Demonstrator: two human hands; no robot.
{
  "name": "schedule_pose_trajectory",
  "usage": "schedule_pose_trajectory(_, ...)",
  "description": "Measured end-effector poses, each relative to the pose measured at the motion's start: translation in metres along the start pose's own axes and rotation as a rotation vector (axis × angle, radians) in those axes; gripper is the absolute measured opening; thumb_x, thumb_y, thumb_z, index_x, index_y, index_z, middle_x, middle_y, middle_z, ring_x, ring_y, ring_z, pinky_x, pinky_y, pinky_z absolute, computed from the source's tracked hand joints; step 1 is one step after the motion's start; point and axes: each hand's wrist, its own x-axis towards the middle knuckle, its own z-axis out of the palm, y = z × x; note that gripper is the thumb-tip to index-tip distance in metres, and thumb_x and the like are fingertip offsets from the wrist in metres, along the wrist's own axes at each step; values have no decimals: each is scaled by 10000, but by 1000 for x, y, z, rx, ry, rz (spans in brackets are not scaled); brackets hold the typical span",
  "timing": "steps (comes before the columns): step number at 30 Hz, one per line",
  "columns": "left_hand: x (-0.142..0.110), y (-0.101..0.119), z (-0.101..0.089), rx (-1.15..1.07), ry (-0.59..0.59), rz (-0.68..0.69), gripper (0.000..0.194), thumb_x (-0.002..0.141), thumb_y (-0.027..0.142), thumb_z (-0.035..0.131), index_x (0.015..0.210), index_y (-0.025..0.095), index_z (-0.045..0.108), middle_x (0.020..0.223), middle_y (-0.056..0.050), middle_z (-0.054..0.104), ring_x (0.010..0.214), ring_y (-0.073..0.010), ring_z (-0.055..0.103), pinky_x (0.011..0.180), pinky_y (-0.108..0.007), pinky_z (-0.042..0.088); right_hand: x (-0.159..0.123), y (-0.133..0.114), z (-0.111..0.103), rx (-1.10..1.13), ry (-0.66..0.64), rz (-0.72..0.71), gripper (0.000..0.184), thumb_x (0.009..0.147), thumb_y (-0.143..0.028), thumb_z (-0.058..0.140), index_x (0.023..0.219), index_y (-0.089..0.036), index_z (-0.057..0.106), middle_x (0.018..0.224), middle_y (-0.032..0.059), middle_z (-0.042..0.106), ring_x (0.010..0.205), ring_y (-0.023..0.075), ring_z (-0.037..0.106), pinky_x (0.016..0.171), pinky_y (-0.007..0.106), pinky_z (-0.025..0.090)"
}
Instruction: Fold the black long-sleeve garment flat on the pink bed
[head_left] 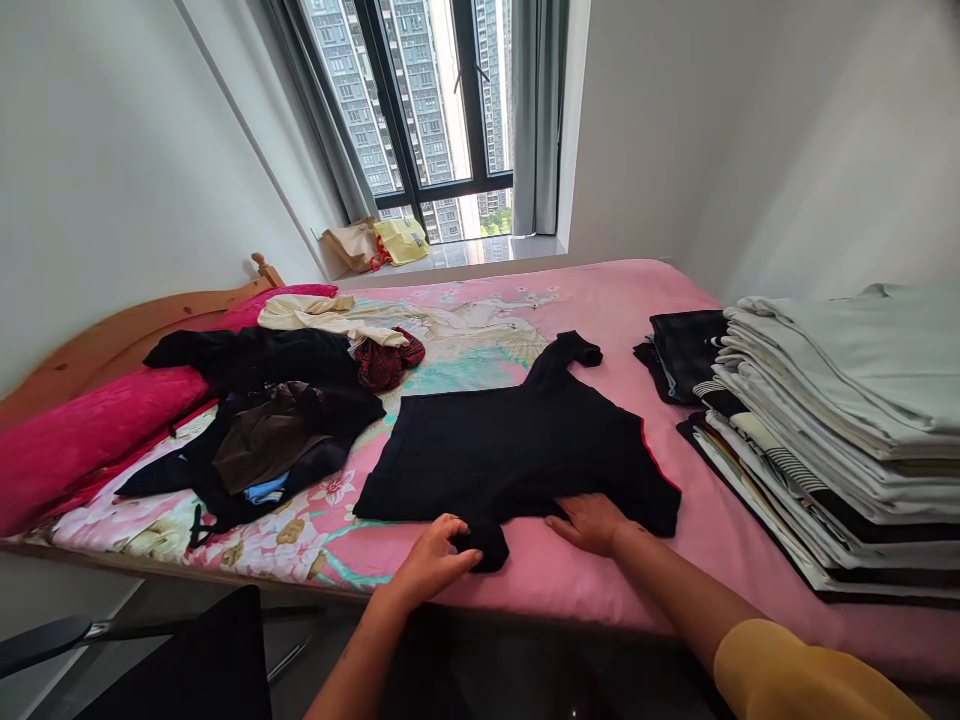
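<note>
A black short-sleeved top [480, 445] with a thin red edge at its right end lies spread out on the bed. One sleeve points to the window, the other toward me. My left hand [435, 560] is at the near sleeve's end, thumb and fingers apart, with the thumb at the cloth. Against the top's near side, right of that sleeve, rests my right hand [592, 523], palm down with its fingers stretched out; some fingertips are hard to make out on the dark cloth.
A tall stack of folded clothes [840, 440] stands on the right, with folded dark garments [679, 345] behind it. Loose clothes [277, 430] are heaped on the left near a red pillow [112, 425]. A black chair [187, 660] stands below the bed's edge [360, 590].
</note>
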Motion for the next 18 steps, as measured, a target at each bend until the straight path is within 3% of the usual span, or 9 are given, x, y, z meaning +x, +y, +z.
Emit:
schedule_pose_trajectory(4,-2,3,-11,-425,-164,-75,184,740,342,589,722,160,610,745,7,566,706,-126,511,679,-247,392,0,0,1,4,25,-4,558,867,-550,334,1281,-216,501,1295,114,536,1155,301,506,975,435,359)
schedule_pose_trajectory(9,-7,4,-16,-731,-31,-162,267,719,394,638,871,178,605,809,1,577,737,-135,551,729,-280,443,1,2,3,-7,18,1,579,863,-569,325,1277,-208,508,1282,117,548,1148,303,511,966,436,368)
schedule_pose_trajectory(11,-7,4,-17,-704,107,-114,250,741,408,599,857,187,594,947,-26,559,771,-145,558,719,-293,463,1,2,3,-3,4,9,589,860,-577,323,1278,-207,508,1288,117,543,1149,304,510,965,434,370)
schedule_pose_trajectory(14,-8,2,-21,-411,317,17,173,757,348,556,797,186,602,1055,-53,511,815,-151,542,696,-277,454,1,3,4,5,-15,21,594,862,-579,312,1278,-205,513,1281,117,549,1156,309,506,964,439,372)
schedule_pose_trajectory(18,-17,-6,-25,-145,293,50,112,737,211,478,758,198,587,1018,-58,541,906,-179,534,763,-291,439,0,3,5,8,-31,29,607,865,-578,299,1285,-194,510,1278,123,551,1162,319,502,967,454,368)
